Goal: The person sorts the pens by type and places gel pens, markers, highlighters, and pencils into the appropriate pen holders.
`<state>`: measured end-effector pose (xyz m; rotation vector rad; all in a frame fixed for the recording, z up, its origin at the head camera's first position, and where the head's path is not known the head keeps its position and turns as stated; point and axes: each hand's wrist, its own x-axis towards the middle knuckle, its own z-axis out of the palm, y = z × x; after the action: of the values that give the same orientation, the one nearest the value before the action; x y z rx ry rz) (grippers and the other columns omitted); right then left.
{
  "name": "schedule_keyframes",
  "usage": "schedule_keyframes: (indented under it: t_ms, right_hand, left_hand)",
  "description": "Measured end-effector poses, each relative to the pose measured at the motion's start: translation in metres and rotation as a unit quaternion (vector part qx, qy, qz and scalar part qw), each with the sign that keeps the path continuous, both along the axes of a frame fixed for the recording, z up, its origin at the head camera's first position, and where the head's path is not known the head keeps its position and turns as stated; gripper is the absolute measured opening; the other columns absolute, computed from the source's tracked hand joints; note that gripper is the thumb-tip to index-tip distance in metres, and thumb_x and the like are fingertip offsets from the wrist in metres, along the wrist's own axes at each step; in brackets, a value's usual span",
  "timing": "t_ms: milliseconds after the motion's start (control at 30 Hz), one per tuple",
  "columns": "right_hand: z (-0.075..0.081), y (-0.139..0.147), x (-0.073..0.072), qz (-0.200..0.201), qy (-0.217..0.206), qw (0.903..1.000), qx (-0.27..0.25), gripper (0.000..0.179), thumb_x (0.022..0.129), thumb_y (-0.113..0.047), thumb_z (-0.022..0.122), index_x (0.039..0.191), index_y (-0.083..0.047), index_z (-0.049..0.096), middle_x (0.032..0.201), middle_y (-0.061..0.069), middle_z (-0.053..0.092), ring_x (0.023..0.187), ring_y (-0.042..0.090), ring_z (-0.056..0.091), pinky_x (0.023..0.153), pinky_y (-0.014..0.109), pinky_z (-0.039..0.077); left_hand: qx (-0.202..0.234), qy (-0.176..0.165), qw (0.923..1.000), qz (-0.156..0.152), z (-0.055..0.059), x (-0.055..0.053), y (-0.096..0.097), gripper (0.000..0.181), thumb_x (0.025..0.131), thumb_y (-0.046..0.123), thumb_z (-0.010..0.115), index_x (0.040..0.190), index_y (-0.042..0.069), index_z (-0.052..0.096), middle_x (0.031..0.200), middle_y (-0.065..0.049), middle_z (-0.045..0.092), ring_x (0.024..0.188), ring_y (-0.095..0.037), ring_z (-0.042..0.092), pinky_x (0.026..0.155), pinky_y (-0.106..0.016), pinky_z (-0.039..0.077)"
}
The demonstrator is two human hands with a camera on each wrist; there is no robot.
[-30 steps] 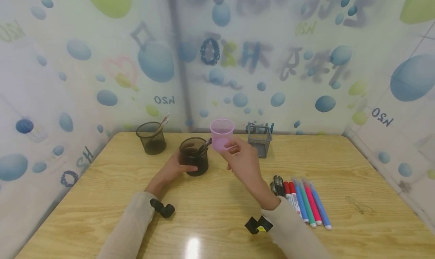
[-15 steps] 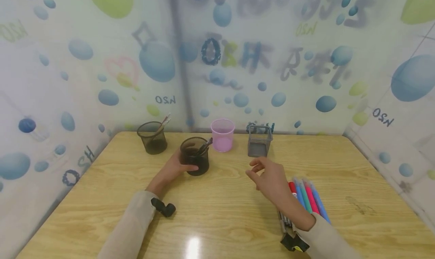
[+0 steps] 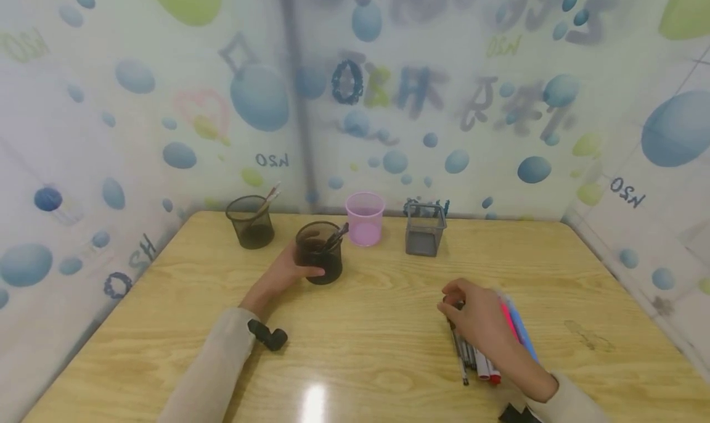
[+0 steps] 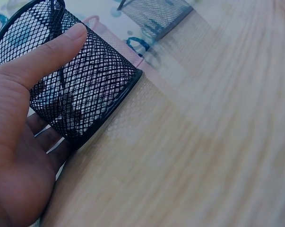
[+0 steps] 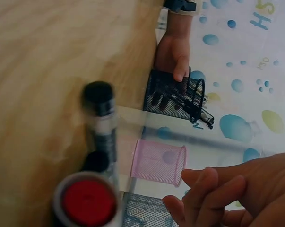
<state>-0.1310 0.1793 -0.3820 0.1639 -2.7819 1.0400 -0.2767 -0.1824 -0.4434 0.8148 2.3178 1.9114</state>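
My left hand [image 3: 281, 271] grips a round black mesh pen holder [image 3: 328, 261] from its left side, thumb across the front and fingers behind. Several dark pens [image 3: 336, 237] lean to the right inside it. The right hand [image 3: 480, 317] is over the far ends of a row of pens and markers, its fingers loosely bent. In the right wrist view nothing shows between those fingers. Black pens [image 3: 459, 351] and markers with white and red ends [image 3: 489, 372] lie under and left of that hand. Pink and blue felt-tip pens [image 3: 520, 325] are partly hidden behind it.
A second black mesh holder [image 3: 251, 230] with a few thin sticks stands back left. A pink mesh cup [image 3: 365, 223] and a square grey mesh holder [image 3: 424, 233] stand along the back of the wooden table [image 3: 377, 336], before a patterned wall.
My right hand has left the pink cup and moved right and nearer, to the pens on the table. The left hand keeps its grip on the black holder.
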Motion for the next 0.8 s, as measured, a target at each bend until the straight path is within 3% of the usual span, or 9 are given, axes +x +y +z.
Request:
schedule_keyframes:
  t_ms: [167, 433, 800]
  right_hand:
    - [-0.007, 0.009, 0.002, -0.003, -0.017, 0.9998, -0.003, 0.029, 0.083, -0.008, 0.073, 0.108, 0.003, 0.063, 0.085, 0.008, 0.068, 0.043, 0.009, 0.053, 0.039, 0.024, 0.044]
    - [-0.012, 0.015, -0.001, -0.008, -0.029, 0.9995, 0.01, 0.027, 0.08, -0.008, 0.076, 0.103, 0.001, 0.065, 0.081, 0.004, 0.068, 0.042, 0.009, 0.053, 0.038, 0.025, 0.043]
    - [-0.019, 0.013, -0.004, -0.011, -0.074, 0.9967, -0.033, 0.028, 0.078, -0.004, 0.076, 0.103, 0.002, 0.065, 0.077, 0.002, 0.068, 0.046, 0.013, 0.056, 0.042, 0.026, 0.047]
  left_hand:
    - [0.0, -0.008, 1.0, -0.001, 0.0, 0.001, 0.0, 0.082, 0.073, -0.003, 0.08, 0.142, 0.001, 0.035, 0.13, -0.015, 0.055, 0.122, -0.025, 0.049, 0.105, -0.03, 0.034]
    - [0.005, -0.011, 0.9999, -0.006, 0.003, 0.003, 0.001, 0.083, 0.073, -0.006, 0.078, 0.142, -0.003, 0.031, 0.132, -0.019, 0.052, 0.124, -0.029, 0.047, 0.105, -0.031, 0.034]
    - [0.004, -0.013, 0.9999, -0.002, 0.001, 0.002, 0.001, 0.083, 0.073, -0.004, 0.079, 0.142, -0.002, 0.033, 0.131, -0.015, 0.053, 0.123, -0.028, 0.048, 0.106, -0.035, 0.033]
